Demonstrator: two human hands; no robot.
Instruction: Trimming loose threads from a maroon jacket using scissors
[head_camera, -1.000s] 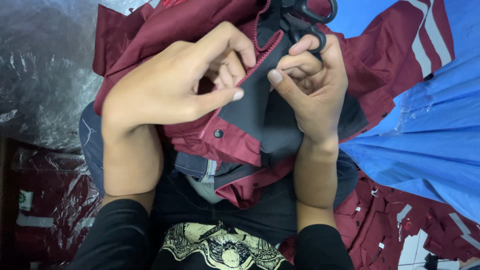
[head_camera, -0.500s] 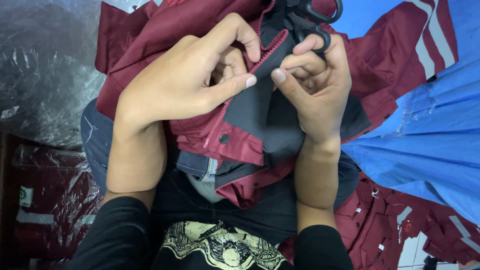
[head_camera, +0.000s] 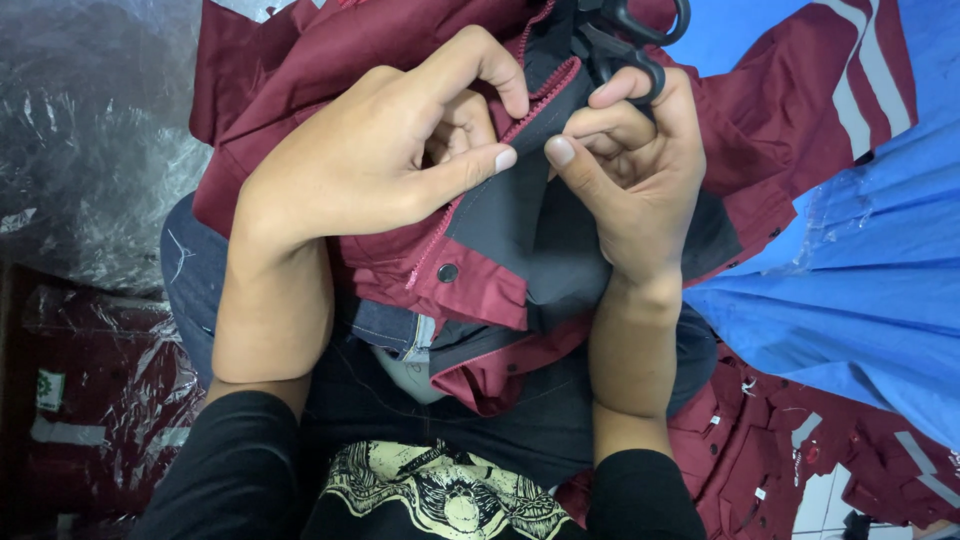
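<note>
head | left hand (head_camera: 370, 170), right hand (head_camera: 630, 170) still pinching maroon jacket (head_camera: 470, 280) (grips unchanged)

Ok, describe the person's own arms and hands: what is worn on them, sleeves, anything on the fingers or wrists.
Both arms wear black sleeves pushed up toward the elbows, which leaves the forearms bare. The left hand and the right hand are bare: no gloves, and no rings, watch or bands show on the fingers or wrists. The fingernails are short and plain. The black sleeves match a black shirt with a pale yellow print on its front.
</note>
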